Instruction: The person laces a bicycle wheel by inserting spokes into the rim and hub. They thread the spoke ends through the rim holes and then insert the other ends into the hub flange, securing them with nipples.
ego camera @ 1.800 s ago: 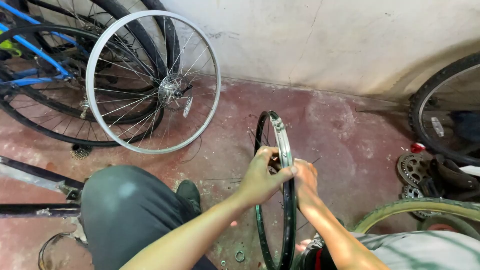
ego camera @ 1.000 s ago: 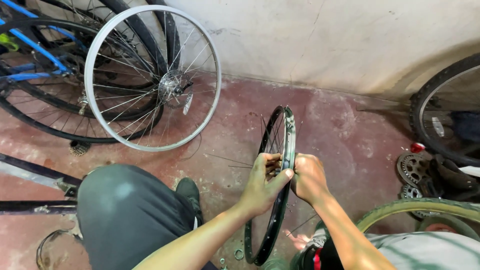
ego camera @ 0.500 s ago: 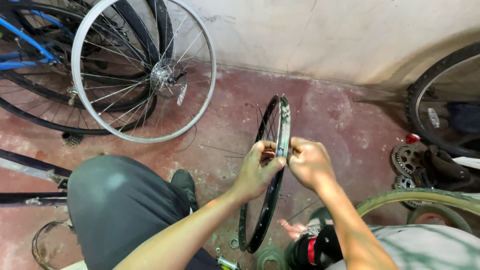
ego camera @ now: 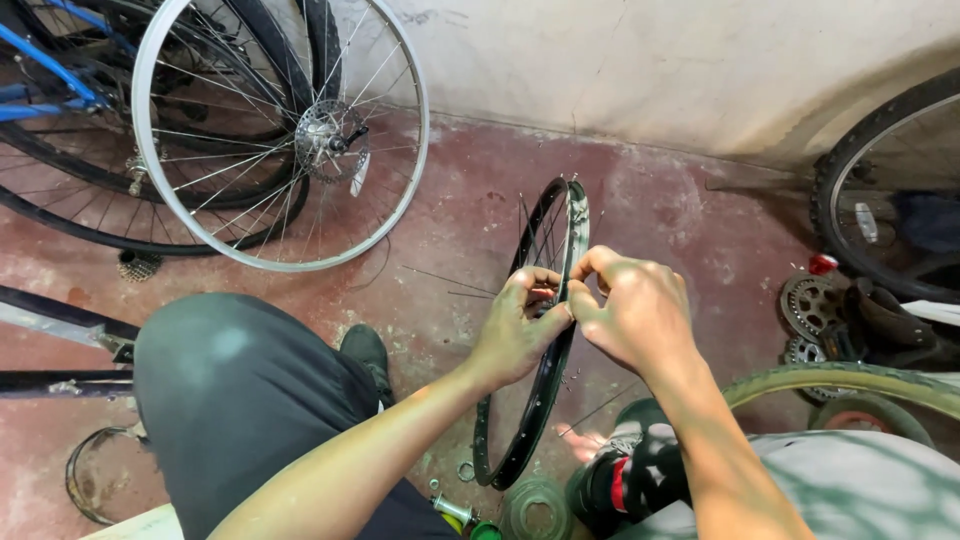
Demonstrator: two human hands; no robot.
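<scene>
Red workshop floor (ego camera: 680, 230) lies under us as both hands, left hand (ego camera: 515, 335) and right hand (ego camera: 630, 315), pinch the upright black rim (ego camera: 555, 250); loosened fingers could let it topple.

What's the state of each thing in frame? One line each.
black rim: upright on edge, tilted, held at its upper part.
left hand: fingers pinched at the rim.
right hand: closed on the rim's edge.
silver wheel: spoked, leaning, untouched.
sprockets: loose on the floor.
</scene>
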